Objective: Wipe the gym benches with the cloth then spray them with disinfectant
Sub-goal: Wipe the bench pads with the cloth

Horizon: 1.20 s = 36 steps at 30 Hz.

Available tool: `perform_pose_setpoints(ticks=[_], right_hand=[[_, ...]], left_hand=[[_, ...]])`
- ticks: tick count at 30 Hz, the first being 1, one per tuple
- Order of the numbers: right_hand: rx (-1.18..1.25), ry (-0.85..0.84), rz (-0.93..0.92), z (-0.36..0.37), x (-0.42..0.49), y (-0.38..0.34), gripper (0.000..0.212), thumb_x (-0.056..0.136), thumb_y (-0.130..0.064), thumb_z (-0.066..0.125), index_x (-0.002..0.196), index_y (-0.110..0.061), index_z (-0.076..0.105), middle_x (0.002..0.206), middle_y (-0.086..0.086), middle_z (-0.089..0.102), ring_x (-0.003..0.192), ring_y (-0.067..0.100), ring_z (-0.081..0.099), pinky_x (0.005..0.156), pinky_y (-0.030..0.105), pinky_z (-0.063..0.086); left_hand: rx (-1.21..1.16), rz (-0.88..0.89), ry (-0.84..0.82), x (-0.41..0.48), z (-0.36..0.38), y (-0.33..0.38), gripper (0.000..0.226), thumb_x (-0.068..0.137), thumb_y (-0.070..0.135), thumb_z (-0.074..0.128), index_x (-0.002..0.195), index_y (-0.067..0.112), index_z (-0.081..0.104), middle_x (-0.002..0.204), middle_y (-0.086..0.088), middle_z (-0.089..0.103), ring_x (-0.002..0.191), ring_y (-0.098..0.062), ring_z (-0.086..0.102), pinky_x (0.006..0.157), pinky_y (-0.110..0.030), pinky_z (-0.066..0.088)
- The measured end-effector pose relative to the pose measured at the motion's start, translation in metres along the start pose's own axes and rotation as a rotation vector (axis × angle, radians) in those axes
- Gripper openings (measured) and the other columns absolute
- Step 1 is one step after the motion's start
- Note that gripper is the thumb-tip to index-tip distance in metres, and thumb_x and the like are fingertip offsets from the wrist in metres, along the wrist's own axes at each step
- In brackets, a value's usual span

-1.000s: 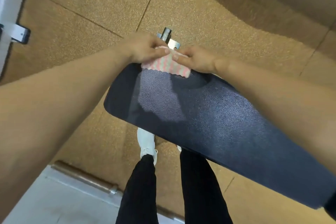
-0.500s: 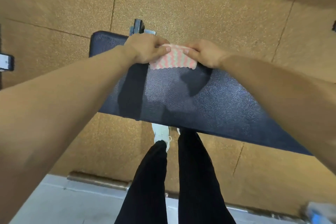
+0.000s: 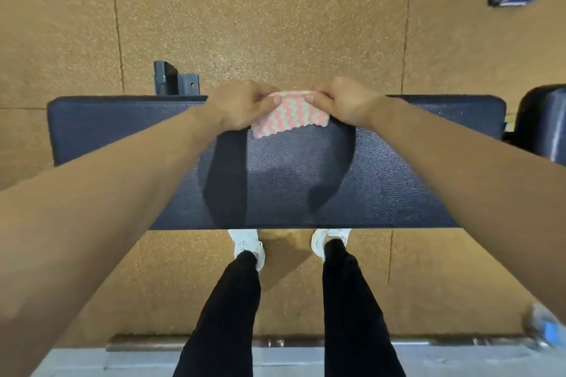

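Head view: a dark padded bench (image 3: 382, 187) is seen from above, lying crosswise over a tan speckled floor (image 3: 275, 34). A pink-and-white cloth (image 3: 289, 118) is held at the far edge of the bench, near its middle, with its lower scalloped edge lying on the pad. The cloth is pinched at its left side by the left hand (image 3: 242, 104) and at its right side by the right hand (image 3: 346, 104); both hands are closed on it, thumbs on top, and are set just apart with the cloth stretched between them. Both forearms are reached across the pad, and their shadows are cast on it. A dark metal bracket (image 3: 176, 79) is seen behind the bench at the left. Another dark pad (image 3: 542, 122) is seen at the right end. White shoes (image 3: 248, 245) and black trousers (image 3: 226, 315) are seen below the near edge. A metal bar (image 3: 291, 341) is laid along the floor behind the feet.
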State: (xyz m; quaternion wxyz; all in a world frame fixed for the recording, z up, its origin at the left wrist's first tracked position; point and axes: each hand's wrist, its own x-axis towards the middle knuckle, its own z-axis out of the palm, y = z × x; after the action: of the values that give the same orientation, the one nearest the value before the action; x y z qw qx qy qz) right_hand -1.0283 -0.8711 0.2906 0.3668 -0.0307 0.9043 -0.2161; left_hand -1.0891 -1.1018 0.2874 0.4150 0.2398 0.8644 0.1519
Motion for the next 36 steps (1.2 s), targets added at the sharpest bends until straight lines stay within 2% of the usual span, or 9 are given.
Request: perform_pose_setpoints(ticks=[4, 7, 9, 13, 15, 25, 28, 34, 36], right_hand=[[0.001, 0.059, 0.012, -0.007, -0.033, 0.056, 0.039, 0.108, -0.046, 0.039, 0.111, -0.018, 0.066, 0.084, -0.003, 0.055, 0.085, 0.024, 0.054, 0.070, 0.033, 0.034], [-0.015, 0.125, 0.013, -0.011, -0.058, 0.091, 0.042, 0.108, -0.047, 0.038, 0.123, -0.021, 0.066, 0.090, -0.012, 0.056, 0.088, 0.018, 0.053, 0.072, 0.032, 0.036], [-0.037, 0.133, 0.032, -0.015, -0.073, 0.111, 0.044, 0.108, -0.048, 0.036, 0.132, -0.024, 0.064, 0.093, -0.005, 0.061, 0.091, 0.020, 0.057, 0.072, 0.032, 0.037], [-0.040, 0.207, 0.067, -0.015, -0.099, 0.148, 0.044, 0.108, -0.048, 0.035, 0.127, -0.023, 0.066, 0.100, 0.000, 0.068, 0.098, 0.026, 0.063, 0.086, 0.037, 0.042], [-0.038, 0.249, 0.112, -0.012, -0.109, 0.167, 0.046, 0.108, -0.048, 0.034, 0.121, -0.019, 0.066, 0.109, 0.005, 0.070, 0.108, 0.031, 0.062, 0.092, 0.041, 0.043], [0.074, 0.509, 0.344, 0.019, -0.160, 0.215, 0.044, 0.110, -0.036, 0.033, 0.150, -0.023, 0.047, 0.158, -0.001, 0.044, 0.144, 0.026, 0.039, 0.114, 0.041, 0.028], [0.159, 0.585, 0.431, 0.025, -0.170, 0.225, 0.041, 0.109, -0.032, 0.038, 0.145, -0.019, 0.054, 0.149, 0.006, 0.054, 0.134, 0.031, 0.051, 0.108, 0.042, 0.039], [0.582, 0.696, 0.585, 0.062, -0.208, 0.226, 0.029, 0.099, -0.029, 0.053, 0.110, -0.012, 0.074, 0.089, 0.015, 0.072, 0.084, 0.039, 0.063, 0.080, 0.044, 0.052], [0.702, 0.691, 0.626, 0.078, -0.221, 0.224, 0.029, 0.099, -0.031, 0.056, 0.113, -0.016, 0.076, 0.080, 0.013, 0.072, 0.079, 0.034, 0.064, 0.076, 0.044, 0.052]], left_hand=[[-0.019, -0.005, -0.033, 0.026, 0.015, 0.054, 0.049, 0.105, 0.058, 0.041, 0.145, 0.036, 0.057, 0.124, -0.002, 0.072, 0.121, -0.028, 0.063, 0.089, -0.033, 0.044], [-0.022, 0.009, -0.061, 0.045, 0.027, 0.090, 0.052, 0.103, 0.061, 0.041, 0.146, 0.035, 0.056, 0.123, -0.002, 0.072, 0.116, -0.028, 0.064, 0.092, -0.037, 0.048], [-0.022, 0.022, -0.066, 0.055, 0.035, 0.114, 0.051, 0.103, 0.062, 0.040, 0.145, 0.037, 0.056, 0.119, -0.001, 0.073, 0.112, -0.027, 0.065, 0.093, -0.039, 0.051], [-0.001, 0.042, -0.103, 0.074, 0.047, 0.154, 0.051, 0.104, 0.062, 0.037, 0.145, 0.037, 0.054, 0.116, 0.000, 0.073, 0.110, -0.027, 0.065, 0.093, -0.042, 0.052], [-0.004, 0.055, -0.110, 0.082, 0.053, 0.174, 0.052, 0.104, 0.062, 0.038, 0.145, 0.035, 0.055, 0.120, 0.000, 0.072, 0.114, -0.028, 0.065, 0.097, -0.044, 0.052], [0.013, 0.194, -0.118, 0.114, 0.083, 0.259, 0.054, 0.106, 0.045, 0.050, 0.154, 0.021, 0.045, 0.130, -0.006, 0.069, 0.115, -0.027, 0.066, 0.101, -0.043, 0.052], [-0.006, 0.235, -0.147, 0.126, 0.090, 0.277, 0.055, 0.106, 0.041, 0.052, 0.154, 0.015, 0.044, 0.137, -0.008, 0.066, 0.121, -0.026, 0.064, 0.105, -0.043, 0.050], [0.088, 0.312, -0.139, 0.146, 0.106, 0.323, 0.055, 0.104, 0.042, 0.053, 0.156, 0.029, 0.040, 0.154, 0.001, 0.053, 0.136, -0.024, 0.054, 0.112, -0.040, 0.045], [0.182, 0.401, -0.123, 0.147, 0.110, 0.336, 0.052, 0.105, 0.039, 0.053, 0.155, 0.030, 0.042, 0.157, 0.003, 0.048, 0.140, -0.024, 0.050, 0.114, -0.036, 0.041]])
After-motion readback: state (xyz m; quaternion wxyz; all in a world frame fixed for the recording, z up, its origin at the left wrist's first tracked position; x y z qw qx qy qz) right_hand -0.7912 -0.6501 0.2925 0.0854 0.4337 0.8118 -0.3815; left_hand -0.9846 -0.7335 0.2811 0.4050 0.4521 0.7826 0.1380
